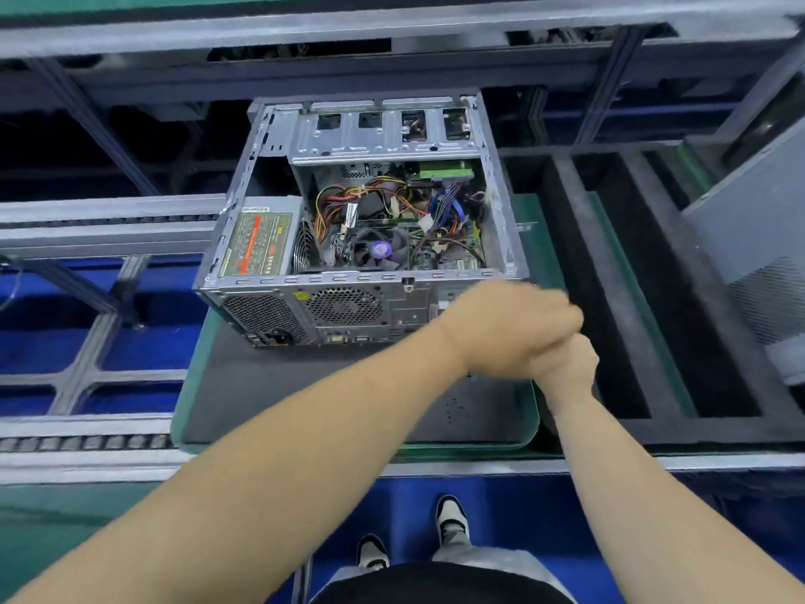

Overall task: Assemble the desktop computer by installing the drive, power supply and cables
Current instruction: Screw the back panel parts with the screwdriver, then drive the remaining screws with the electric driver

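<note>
Computer case: lay on its side, open face up, on the dark mat of a green-edged pallet; rear panel turned toward the person.

Power supply: seated in the near-left corner of the case, orange-striped label facing up, with its fan grille facing the motherboard.

Cables: yellow, red and orange bundle looped loosely over the motherboard; blue leads gathered toward the right wall.

CPU fan: sat mid-board, purple sticker on the hub.

Drive: green circuit board visible (partly under the drive cage) at the far right.

Left hand: crossed in front of the case's near-right corner, fingers curled over the right hand.

Right hand: pressed beneath the left, fingers curled; contents of either grip, cannot tell (blurred, mutually hidden). Both hands covered part of the rear panel and pallet mat.

Surroundings: conveyor rail to the left; black foam channels just right of the pallet; grey side panel leaning at the far right; two shoes on the blue floor.
</note>
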{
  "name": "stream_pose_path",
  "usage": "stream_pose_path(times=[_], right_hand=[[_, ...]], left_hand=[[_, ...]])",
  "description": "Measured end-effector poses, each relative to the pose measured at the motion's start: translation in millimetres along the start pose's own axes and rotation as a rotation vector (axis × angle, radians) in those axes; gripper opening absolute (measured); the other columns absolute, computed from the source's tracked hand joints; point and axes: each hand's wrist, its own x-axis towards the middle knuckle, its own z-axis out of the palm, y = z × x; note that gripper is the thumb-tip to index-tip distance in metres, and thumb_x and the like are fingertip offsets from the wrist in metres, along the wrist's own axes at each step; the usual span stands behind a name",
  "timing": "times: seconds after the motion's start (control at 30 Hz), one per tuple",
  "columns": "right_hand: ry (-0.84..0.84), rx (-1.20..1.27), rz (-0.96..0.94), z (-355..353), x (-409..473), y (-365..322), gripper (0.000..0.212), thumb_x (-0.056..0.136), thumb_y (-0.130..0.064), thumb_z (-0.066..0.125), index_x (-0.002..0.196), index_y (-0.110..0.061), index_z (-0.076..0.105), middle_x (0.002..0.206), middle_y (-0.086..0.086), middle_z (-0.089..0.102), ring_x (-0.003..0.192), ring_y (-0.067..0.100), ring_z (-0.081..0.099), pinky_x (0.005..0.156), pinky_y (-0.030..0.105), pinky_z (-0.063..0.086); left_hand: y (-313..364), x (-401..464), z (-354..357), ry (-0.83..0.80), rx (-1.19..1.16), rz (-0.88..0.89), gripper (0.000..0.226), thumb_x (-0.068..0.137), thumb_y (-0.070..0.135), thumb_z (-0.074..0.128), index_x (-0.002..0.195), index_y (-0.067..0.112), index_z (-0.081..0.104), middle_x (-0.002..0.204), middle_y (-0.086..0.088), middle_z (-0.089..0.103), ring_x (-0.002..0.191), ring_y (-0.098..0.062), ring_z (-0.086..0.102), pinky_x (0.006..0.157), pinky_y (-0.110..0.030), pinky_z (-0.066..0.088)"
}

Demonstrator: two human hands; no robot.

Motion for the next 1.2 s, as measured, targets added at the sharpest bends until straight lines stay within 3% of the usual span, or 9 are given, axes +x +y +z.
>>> stream_pose_path(times=[0.07, 0.17, 0.3, 0.63, 0.8, 0.97, 1.03, 1.13, 1.2], right_hand=[[0.008, -0.035, 0.061, -3, 7, -3, 0.014, 0.086, -0.016, 0.067, 0.084, -0.002, 0.068, 0.066, 0.005, 0.055, 0.068, 0.033, 0.059, 0.051, 0.03, 0.039], [0.01, -0.075, 0.065, -5, 14, -5, 0.015, 0.081, -0.024, 0.071, 0.079, -0.009, 0.068, 0.072, 0.007, 0.063, 0.062, 0.028, 0.062, 0.064, 0.035, 0.056], [-0.06, -0.096, 0.037, -6, 17, 0, 0.017, 0.079, -0.027, 0.071, 0.086, -0.016, 0.061, 0.085, 0.005, 0.065, 0.073, 0.032, 0.068, 0.071, 0.042, 0.06], [-0.062, -0.134, -0.026, -4, 25, 9, 0.032, 0.083, -0.047, 0.068, 0.091, -0.021, 0.051, 0.081, -0.003, 0.062, 0.07, 0.028, 0.067, 0.067, 0.038, 0.058], [-0.045, -0.159, -0.056, 0, 25, 14, 0.018, 0.084, -0.027, 0.067, 0.092, -0.018, 0.055, 0.076, -0.007, 0.054, 0.068, 0.02, 0.056, 0.054, 0.027, 0.037], [0.12, 0.238, 0.019, -5, 9, 7, 0.011, 0.082, -0.021, 0.064, 0.09, -0.015, 0.059, 0.073, -0.004, 0.061, 0.07, 0.012, 0.065, 0.058, 0.033, 0.056], [0.233, 0.385, -0.012, -8, -3, -5, 0.011, 0.082, -0.016, 0.064, 0.09, -0.012, 0.059, 0.069, -0.006, 0.058, 0.059, -0.007, 0.058, 0.05, 0.012, 0.047], [0.317, 0.526, -0.135, -8, -31, -30, 0.011, 0.08, -0.018, 0.061, 0.082, -0.023, 0.052, 0.067, -0.003, 0.058, 0.058, 0.002, 0.056, 0.054, 0.018, 0.04], [0.299, 0.618, -0.361, -1, -59, -47, 0.019, 0.078, -0.013, 0.06, 0.076, -0.027, 0.047, 0.064, -0.009, 0.054, 0.052, 0.004, 0.051, 0.051, 0.013, 0.038]], left_hand=[[12, -25, 28, -0.254, -0.085, -0.082, 0.017, 0.093, 0.026, 0.057, 0.09, 0.01, 0.063, 0.085, -0.008, 0.064, 0.072, -0.033, 0.062, 0.052, -0.034, 0.037], [7, -58, 61, -0.331, -0.149, -0.413, 0.019, 0.096, 0.029, 0.049, 0.092, 0.014, 0.059, 0.094, -0.006, 0.063, 0.086, -0.032, 0.063, 0.065, -0.038, 0.047], [-10, -88, 81, -0.279, -0.165, -0.593, 0.02, 0.095, 0.033, 0.045, 0.089, 0.018, 0.057, 0.089, -0.001, 0.062, 0.082, -0.028, 0.061, 0.064, -0.035, 0.046], [-10, -97, 99, -0.214, -0.196, -0.877, 0.025, 0.096, 0.044, 0.041, 0.098, 0.025, 0.056, 0.078, 0.012, 0.05, 0.076, -0.02, 0.057, 0.062, -0.03, 0.032], [-9, -101, 97, -0.181, -0.252, -0.926, 0.025, 0.098, 0.041, 0.043, 0.098, 0.022, 0.058, 0.076, 0.011, 0.049, 0.072, -0.016, 0.049, 0.063, -0.03, 0.037], [-6, -102, 89, -0.133, -0.289, -0.961, 0.021, 0.099, 0.039, 0.044, 0.089, 0.022, 0.053, 0.073, 0.008, 0.052, 0.069, -0.018, 0.049, 0.062, -0.033, 0.041], [-7, -102, 84, -0.106, -0.281, -0.994, 0.022, 0.099, 0.036, 0.044, 0.081, 0.023, 0.047, 0.067, 0.007, 0.05, 0.066, -0.021, 0.049, 0.06, -0.034, 0.04], [-10, -109, 73, -0.059, -0.256, -1.033, 0.028, 0.1, 0.032, 0.045, 0.074, 0.021, 0.041, 0.059, 0.007, 0.042, 0.062, -0.025, 0.046, 0.056, -0.034, 0.033], [-11, -122, 63, -0.03, -0.249, -1.076, 0.03, 0.1, 0.031, 0.045, 0.075, 0.016, 0.043, 0.061, 0.004, 0.046, 0.065, -0.028, 0.05, 0.056, -0.035, 0.031]])
